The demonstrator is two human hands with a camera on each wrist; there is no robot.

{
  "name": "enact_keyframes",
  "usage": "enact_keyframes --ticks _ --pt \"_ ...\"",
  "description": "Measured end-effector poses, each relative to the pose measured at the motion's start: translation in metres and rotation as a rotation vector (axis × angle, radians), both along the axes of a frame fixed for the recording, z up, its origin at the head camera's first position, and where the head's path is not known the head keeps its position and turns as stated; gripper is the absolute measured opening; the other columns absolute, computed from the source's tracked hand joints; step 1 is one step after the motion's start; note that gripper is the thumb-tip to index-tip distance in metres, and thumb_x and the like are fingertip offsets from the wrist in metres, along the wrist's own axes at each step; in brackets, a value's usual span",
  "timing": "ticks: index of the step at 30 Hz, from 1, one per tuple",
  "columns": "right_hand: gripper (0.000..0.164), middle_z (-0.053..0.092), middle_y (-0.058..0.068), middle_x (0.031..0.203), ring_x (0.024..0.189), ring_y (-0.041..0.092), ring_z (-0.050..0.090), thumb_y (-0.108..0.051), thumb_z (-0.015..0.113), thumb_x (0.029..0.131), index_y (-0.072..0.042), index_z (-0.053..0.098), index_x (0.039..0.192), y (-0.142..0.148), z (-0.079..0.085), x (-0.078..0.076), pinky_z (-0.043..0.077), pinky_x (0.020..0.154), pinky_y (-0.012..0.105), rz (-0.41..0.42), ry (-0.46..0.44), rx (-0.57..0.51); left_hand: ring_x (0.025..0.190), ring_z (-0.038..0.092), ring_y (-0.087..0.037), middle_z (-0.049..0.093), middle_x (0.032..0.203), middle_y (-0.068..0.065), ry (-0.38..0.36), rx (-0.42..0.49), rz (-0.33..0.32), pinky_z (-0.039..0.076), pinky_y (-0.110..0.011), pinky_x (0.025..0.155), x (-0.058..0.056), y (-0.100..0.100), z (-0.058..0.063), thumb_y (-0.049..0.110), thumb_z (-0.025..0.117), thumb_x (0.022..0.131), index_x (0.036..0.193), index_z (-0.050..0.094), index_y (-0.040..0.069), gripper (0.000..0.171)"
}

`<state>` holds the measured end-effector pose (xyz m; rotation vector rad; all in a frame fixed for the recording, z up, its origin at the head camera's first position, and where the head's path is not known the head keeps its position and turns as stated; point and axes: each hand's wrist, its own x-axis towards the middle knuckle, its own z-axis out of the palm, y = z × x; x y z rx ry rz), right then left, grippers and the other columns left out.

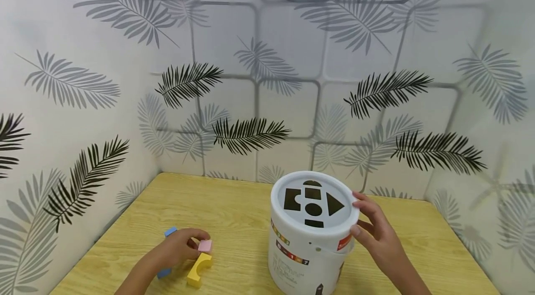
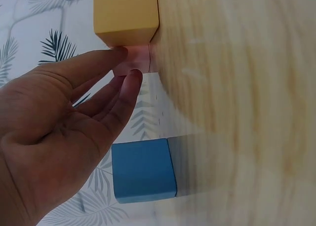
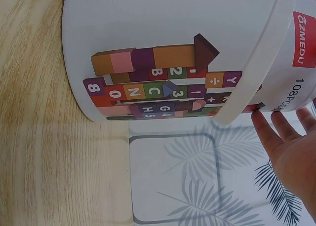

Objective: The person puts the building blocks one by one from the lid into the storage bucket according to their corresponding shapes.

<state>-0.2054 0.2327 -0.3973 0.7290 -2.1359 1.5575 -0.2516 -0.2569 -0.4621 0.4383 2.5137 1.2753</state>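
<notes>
My left hand [image 1: 180,247] pinches a small pink block [image 1: 205,245] between thumb and fingertips, low at the tabletop. In the left wrist view, the thumb and a finger lie on either side of that pink block [image 2: 137,60]. Next to it lies a yellow block with a curved cutout [image 1: 199,269]. Blue shows on both sides of my left hand, including a blue piece [image 1: 164,273]; the hand hides the middle. My right hand [image 1: 378,232] rests its fingertips and thumb on the rim of a white bucket [image 1: 301,258], fingers fairly straight.
The bucket's lid [image 1: 288,217] has several dark shaped holes, among them a triangle, a circle and a square. Everything stands on a light wooden table [image 1: 234,206]. A leaf-patterned wall [image 1: 288,100] rises behind the table and along both sides.
</notes>
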Motion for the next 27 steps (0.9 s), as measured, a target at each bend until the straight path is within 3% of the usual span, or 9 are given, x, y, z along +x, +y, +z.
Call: enact_keyframes --ticks 7,14,18,27 --pt "0.042 0.038 -0.001 0.156 0.134 -0.004 0.041 0.007 0.058 0.097 0.0 0.046 0.137 -0.001 0.001 0.002 0.044 0.098 0.011 -0.032 -0.048 0.016 0.101 0.061 -0.024 0.065 0.12 -0.015 -0.007 0.056 -0.015 0.056 -0.039 0.082 -0.001 0.0 0.003 0.007 0.073 0.09 0.131 0.059 -0.009 0.046" --pt "0.042 0.038 -0.002 0.156 0.134 -0.004 0.042 0.006 0.058 0.097 0.0 0.045 0.137 -0.001 0.001 0.002 0.044 0.098 0.011 -0.034 -0.051 0.018 0.11 0.063 -0.03 0.065 0.125 -0.015 0.111 0.022 0.05 0.055 -0.044 0.091 -0.004 -0.001 0.011 0.018 0.072 0.093 0.128 0.065 0.003 0.039" --pt "0.043 0.037 -0.001 0.156 0.134 -0.003 0.041 0.007 0.058 0.097 0.001 0.045 0.137 -0.001 0.001 0.002 0.044 0.098 0.011 -0.029 -0.046 0.014 0.112 0.064 -0.032 0.064 0.128 -0.019 0.161 0.082 0.063 0.057 -0.04 0.091 -0.004 0.005 0.023 0.022 0.073 0.093 0.131 0.063 0.002 0.044" --pt "0.042 0.036 0.002 0.156 0.134 -0.004 0.041 0.007 0.057 0.098 0.001 0.044 0.137 -0.002 0.0 0.001 0.044 0.098 0.01 -0.002 -0.033 0.013 0.105 0.067 -0.023 0.067 0.12 -0.012 0.264 0.115 0.029 0.057 -0.029 0.086 0.0 0.03 0.059 0.024 0.072 0.095 0.128 0.064 0.005 0.039"
